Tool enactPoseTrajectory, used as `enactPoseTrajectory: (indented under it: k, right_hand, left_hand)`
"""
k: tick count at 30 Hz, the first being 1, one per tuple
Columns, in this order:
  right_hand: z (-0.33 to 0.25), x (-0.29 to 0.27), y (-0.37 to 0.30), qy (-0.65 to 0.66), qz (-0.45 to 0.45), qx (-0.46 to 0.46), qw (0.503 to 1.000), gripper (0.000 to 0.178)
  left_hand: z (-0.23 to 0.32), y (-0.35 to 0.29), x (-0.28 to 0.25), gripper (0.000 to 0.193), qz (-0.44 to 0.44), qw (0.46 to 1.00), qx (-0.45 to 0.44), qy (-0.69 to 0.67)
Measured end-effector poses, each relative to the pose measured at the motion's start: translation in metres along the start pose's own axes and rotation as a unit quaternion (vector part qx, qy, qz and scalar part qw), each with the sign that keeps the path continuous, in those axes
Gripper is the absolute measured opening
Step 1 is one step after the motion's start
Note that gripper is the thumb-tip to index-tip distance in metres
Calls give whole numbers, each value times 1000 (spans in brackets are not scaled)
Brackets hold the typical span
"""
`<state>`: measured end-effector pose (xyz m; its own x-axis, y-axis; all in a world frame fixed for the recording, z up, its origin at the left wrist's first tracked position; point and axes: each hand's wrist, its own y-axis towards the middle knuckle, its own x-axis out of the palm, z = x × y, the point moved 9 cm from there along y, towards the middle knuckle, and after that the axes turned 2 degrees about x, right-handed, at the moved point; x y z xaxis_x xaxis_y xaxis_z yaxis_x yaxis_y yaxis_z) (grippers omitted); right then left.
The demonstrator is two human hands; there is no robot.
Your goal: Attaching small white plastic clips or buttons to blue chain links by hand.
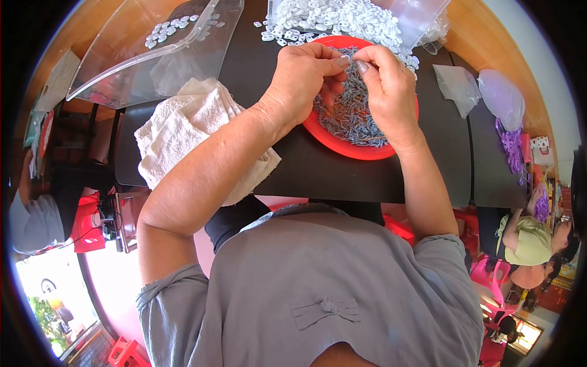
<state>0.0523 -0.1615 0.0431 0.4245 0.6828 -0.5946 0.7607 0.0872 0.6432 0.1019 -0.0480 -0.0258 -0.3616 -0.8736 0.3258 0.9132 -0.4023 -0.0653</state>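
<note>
My left hand (299,76) and my right hand (391,88) meet over a round red bowl (342,147), both closed in a pinch. Between their fingertips is a small whitish piece, mostly hidden by the fingers. Many small blue-grey slender pieces (361,125) fill the bowl, with patches of its red bottom showing through. Just beyond the bowl lies a heap of small white plastic pieces (342,18), oval with openings, spilling from a clear container onto the dark table (342,183).
A folded whitish towel (183,122) lies beside my left forearm. At the far left stands a clear plastic bin (122,73) near several white pieces (168,30). Plastic bags (501,92) and purple strands (512,147) lie at the right. Another person (529,238) sits at the right.
</note>
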Motion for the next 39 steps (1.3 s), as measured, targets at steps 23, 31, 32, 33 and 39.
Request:
enactPoseTrajectory:
  k: [23, 31, 32, 33, 39]
  right_hand:
    - [-8, -7, -1, -9, 54, -26, 998, 9]
    - [-10, -4, -1, -17, 47, -30, 998, 8]
    - [-10, -4, -1, -21, 48, -32, 998, 8]
    - [-10, -4, -1, -21, 48, -32, 998, 8]
    - [-14, 3, -4, -42, 51, -39, 997, 8]
  left_hand:
    - [4, -5, 3, 12, 25, 1000, 13, -13]
    - [5, -6, 4, 12, 24, 1000, 15, -10]
    - [5, -7, 4, 12, 25, 1000, 14, -10]
    - [4, -7, 4, 12, 25, 1000, 14, -10]
    - [2, -10, 3, 11, 46, 999, 23, 17]
